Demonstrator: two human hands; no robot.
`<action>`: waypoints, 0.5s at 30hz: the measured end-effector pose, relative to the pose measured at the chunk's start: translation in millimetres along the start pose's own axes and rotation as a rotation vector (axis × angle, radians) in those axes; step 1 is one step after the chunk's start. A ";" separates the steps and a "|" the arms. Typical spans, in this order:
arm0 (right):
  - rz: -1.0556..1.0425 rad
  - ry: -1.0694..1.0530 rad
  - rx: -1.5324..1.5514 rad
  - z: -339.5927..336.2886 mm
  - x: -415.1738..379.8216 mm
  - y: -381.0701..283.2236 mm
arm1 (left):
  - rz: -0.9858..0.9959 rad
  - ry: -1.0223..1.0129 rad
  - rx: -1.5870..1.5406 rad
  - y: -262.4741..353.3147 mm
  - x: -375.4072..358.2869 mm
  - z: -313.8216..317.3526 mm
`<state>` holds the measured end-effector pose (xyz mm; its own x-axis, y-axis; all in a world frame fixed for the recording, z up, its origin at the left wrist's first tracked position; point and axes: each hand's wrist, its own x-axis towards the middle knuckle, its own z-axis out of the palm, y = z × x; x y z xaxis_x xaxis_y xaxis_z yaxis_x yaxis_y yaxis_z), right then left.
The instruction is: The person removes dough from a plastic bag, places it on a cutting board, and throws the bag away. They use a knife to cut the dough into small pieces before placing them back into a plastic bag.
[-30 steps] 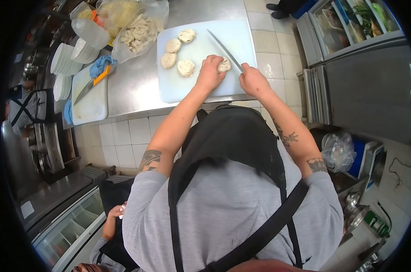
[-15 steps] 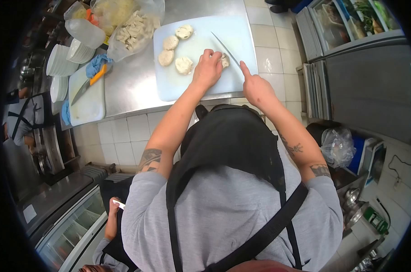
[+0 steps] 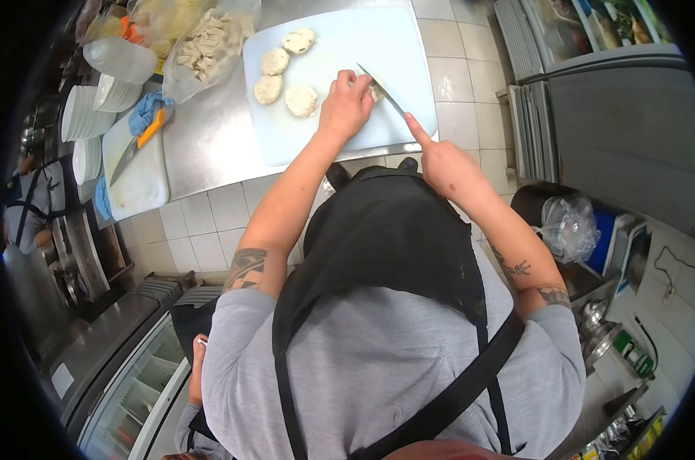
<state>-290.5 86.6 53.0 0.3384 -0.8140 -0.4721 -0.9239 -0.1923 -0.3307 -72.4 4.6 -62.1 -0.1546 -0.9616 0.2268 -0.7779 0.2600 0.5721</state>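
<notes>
On the white cutting board, my left hand has its fingers closed on a pale round piece, mostly hidden behind the fingers and blade. My right hand grips a knife, index finger stretched along it; the blade points up and left and lies over the piece, by my left fingertips. Several other pale round pieces are left of my left hand, among them one low on the board and one at the top.
Left on the metal counter are a smaller board, an orange-handled knife, a blue cloth, stacked white bowls and a bag of pale pieces. Another person's arm shows at the lower left.
The view has shifted, so the counter and boards appear further left and slightly higher. The knife blade now lies across the piece at my left fingertips, where it was before beside it.
</notes>
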 end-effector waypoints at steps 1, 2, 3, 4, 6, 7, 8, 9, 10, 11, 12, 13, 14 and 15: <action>0.003 0.002 0.003 5.9 5.6 1.9 | -0.001 0.000 -0.001 -0.3 0.0 -0.1; 0.006 0.004 0.006 13.8 12.6 4.0 | 0.001 0.007 -0.003 -1.2 0.2 -0.3; 0.008 0.007 0.009 22.2 17.7 6.5 | 0.005 0.014 -0.005 -1.7 -0.3 0.1; 0.008 0.019 0.015 31.1 21.4 10.0 | 0.009 0.022 -0.006 -2.3 -0.8 0.7; 0.005 0.050 0.024 43.8 28.0 18.1 | 0.004 0.043 -0.029 -2.4 -1.6 1.1; -0.012 0.066 0.050 46.8 30.6 23.1 | 0.003 0.055 -0.040 -2.7 -2.6 0.9; -0.028 0.082 0.076 49.4 32.5 28.7 | -0.023 0.041 -0.103 -3.2 -5.4 -0.1; -0.045 0.097 0.104 47.1 33.1 29.1 | -0.049 0.026 -0.166 -2.9 -8.7 -2.9; -0.052 0.100 0.089 45.1 32.6 29.5 | -0.073 0.010 -0.229 -3.0 -10.7 -4.6; -0.058 0.104 0.073 41.3 32.2 30.6 | -0.074 0.047 -0.273 -5.3 -10.7 -3.1; -0.064 0.107 0.056 34.3 31.0 29.1 | -0.076 0.083 -0.318 -7.6 -11.1 -0.5; -0.046 0.120 0.039 29.0 28.8 25.9 | -0.082 0.119 -0.365 -10.1 -12.1 2.8; -0.029 0.131 0.021 24.3 25.0 20.6 | -0.069 0.112 -0.327 -13.0 -12.8 6.0; -0.012 0.141 0.004 19.9 20.6 15.5 | -0.057 0.105 -0.289 -13.6 -12.4 6.3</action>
<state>-294.3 77.7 21.9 0.3207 -0.8808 -0.3483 -0.9191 -0.2006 -0.3390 -63.7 12.4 -77.7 -0.0402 -0.9650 0.2591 -0.5761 0.2343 0.7831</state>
